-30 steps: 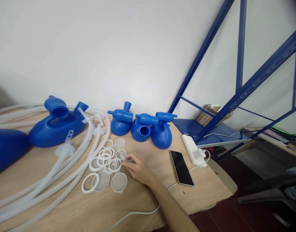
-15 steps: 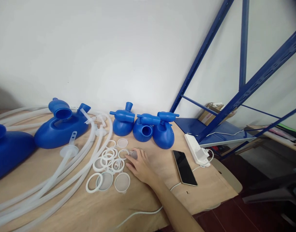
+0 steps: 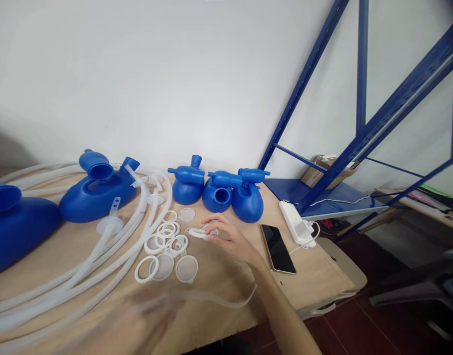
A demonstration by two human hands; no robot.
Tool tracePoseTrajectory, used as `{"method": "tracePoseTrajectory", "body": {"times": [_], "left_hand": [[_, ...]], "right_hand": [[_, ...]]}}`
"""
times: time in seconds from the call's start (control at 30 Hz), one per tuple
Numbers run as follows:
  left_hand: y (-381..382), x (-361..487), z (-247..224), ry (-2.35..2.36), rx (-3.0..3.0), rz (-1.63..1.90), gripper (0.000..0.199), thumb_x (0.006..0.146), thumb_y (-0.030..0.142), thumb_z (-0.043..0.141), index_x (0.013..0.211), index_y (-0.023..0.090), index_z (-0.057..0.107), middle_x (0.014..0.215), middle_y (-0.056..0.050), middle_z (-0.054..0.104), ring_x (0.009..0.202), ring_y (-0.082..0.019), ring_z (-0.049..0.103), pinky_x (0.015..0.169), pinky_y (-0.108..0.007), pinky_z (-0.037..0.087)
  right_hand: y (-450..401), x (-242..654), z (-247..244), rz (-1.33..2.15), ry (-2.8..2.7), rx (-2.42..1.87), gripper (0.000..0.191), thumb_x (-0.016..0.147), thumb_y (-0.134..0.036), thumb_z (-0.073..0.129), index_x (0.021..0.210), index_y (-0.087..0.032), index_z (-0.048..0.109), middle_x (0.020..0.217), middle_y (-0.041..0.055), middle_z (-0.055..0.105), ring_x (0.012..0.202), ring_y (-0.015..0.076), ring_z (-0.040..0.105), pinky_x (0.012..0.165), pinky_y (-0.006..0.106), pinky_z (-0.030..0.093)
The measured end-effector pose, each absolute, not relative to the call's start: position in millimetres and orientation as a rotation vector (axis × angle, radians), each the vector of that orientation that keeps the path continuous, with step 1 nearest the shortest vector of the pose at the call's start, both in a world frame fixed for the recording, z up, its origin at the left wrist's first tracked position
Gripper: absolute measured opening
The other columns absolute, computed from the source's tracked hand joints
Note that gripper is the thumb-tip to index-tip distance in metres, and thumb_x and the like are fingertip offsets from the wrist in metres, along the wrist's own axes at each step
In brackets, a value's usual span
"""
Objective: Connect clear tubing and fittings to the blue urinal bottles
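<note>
My right hand point(image 3: 228, 237) is just above the table, with its thumb and fingers pinched on the edge of a white plastic ring point(image 3: 197, 232). A translucent cap shows partly behind the fingers. My left hand point(image 3: 137, 320) comes in low on the left, smeared by motion, its fingers unclear. Between the hands and the blue bottles lies a loose pile of white rings point(image 3: 136, 271) and round translucent caps point(image 3: 187, 269), some overlapping.
Three blue urinal-shaped bottles point(image 3: 247, 204) stand by the wall. More blue bottles point(image 3: 96, 199) and long translucent tubes point(image 3: 111, 261) fill the left. A phone point(image 3: 279, 250), a power strip point(image 3: 293, 222) and a white cable lie at the right, beside blue metal shelving point(image 3: 308, 84).
My right hand has lifted slightly and pulled right, now with the ring tilted up in its fingers. My left hand has come into view at the lower left. The cable has shifted.
</note>
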State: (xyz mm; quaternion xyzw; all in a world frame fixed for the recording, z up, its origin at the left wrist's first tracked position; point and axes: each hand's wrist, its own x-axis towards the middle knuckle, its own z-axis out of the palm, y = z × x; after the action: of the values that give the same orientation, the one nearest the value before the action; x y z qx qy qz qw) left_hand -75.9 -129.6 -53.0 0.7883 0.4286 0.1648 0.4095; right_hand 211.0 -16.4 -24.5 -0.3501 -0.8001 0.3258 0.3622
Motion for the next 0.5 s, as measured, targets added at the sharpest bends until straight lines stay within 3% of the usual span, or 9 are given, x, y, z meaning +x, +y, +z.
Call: {"method": "tracePoseTrajectory", "body": {"times": [0.13, 0.2, 0.27, 0.33, 0.4, 0.43, 0.5], "left_hand": [[-70, -82, -20, 0.96, 2.172, 0.408, 0.032, 0.107, 0.041, 0.046, 0.109, 0.029, 0.076, 0.13, -0.004, 0.071, 0.121, -0.026, 0.065, 0.106, -0.039, 0.052], [-44, -87, -8, 0.803, 2.263, 0.311, 0.034, 0.106, 0.04, 0.046, 0.107, 0.03, 0.078, 0.136, -0.003, 0.071, 0.124, -0.024, 0.066, 0.104, -0.034, 0.053], [-23, -90, 1, 0.864, 2.338, 0.29, 0.037, 0.106, 0.04, 0.044, 0.109, 0.028, 0.079, 0.129, -0.006, 0.074, 0.118, -0.025, 0.07, 0.1, -0.033, 0.054], [-11, -87, 9, 1.038, 2.374, 0.39, 0.041, 0.106, 0.045, 0.044, 0.127, 0.026, 0.074, 0.124, -0.008, 0.076, 0.11, -0.025, 0.072, 0.096, -0.033, 0.056], [-6, -79, 18, 1.089, 2.375, 0.501, 0.053, 0.105, 0.053, 0.049, 0.151, 0.028, 0.057, 0.136, -0.009, 0.071, 0.116, -0.026, 0.069, 0.096, -0.033, 0.056], [-5, -73, 23, 1.057, 2.377, 0.539, 0.06, 0.104, 0.056, 0.052, 0.158, 0.029, 0.049, 0.145, -0.009, 0.066, 0.121, -0.026, 0.067, 0.097, -0.033, 0.056], [-4, -62, 33, 0.979, 2.385, 0.575, 0.062, 0.103, 0.058, 0.055, 0.158, 0.03, 0.049, 0.148, -0.008, 0.065, 0.121, -0.025, 0.066, 0.097, -0.033, 0.057]], "right_hand": [[-27, 216, 3, 0.86, -2.165, -0.795, 0.021, 0.106, -0.043, 0.061, 0.101, -0.025, 0.071, 0.128, 0.0054, 0.066, 0.119, 0.0195, 0.066, 0.108, 0.04, 0.054], [-28, 216, 9, 0.85, -2.193, -0.755, 0.022, 0.107, -0.043, 0.059, 0.102, -0.025, 0.07, 0.127, 0.0051, 0.066, 0.12, 0.0191, 0.066, 0.11, 0.04, 0.053], [-24, 215, 13, 0.855, -2.197, -0.722, 0.022, 0.108, -0.043, 0.057, 0.105, -0.024, 0.069, 0.125, 0.005, 0.068, 0.119, 0.0186, 0.066, 0.109, 0.039, 0.053], [-17, 213, 17, 0.886, -2.213, -0.679, 0.022, 0.108, -0.042, 0.057, 0.105, -0.023, 0.068, 0.123, 0.005, 0.068, 0.116, 0.0179, 0.067, 0.106, 0.038, 0.055], [-7, 211, 22, 0.902, -2.243, -0.63, 0.022, 0.107, -0.042, 0.059, 0.101, -0.023, 0.068, 0.122, 0.0049, 0.069, 0.115, 0.0178, 0.067, 0.105, 0.037, 0.055], [-1, 209, 26, 0.893, -2.253, -0.616, 0.022, 0.107, -0.042, 0.06, 0.1, -0.023, 0.069, 0.121, 0.0045, 0.069, 0.115, 0.0178, 0.067, 0.105, 0.037, 0.055], [9, 203, 35, 0.84, -2.246, -0.618, 0.023, 0.105, -0.043, 0.062, 0.097, -0.023, 0.07, 0.118, 0.0035, 0.069, 0.113, 0.0176, 0.068, 0.102, 0.037, 0.057]]}}
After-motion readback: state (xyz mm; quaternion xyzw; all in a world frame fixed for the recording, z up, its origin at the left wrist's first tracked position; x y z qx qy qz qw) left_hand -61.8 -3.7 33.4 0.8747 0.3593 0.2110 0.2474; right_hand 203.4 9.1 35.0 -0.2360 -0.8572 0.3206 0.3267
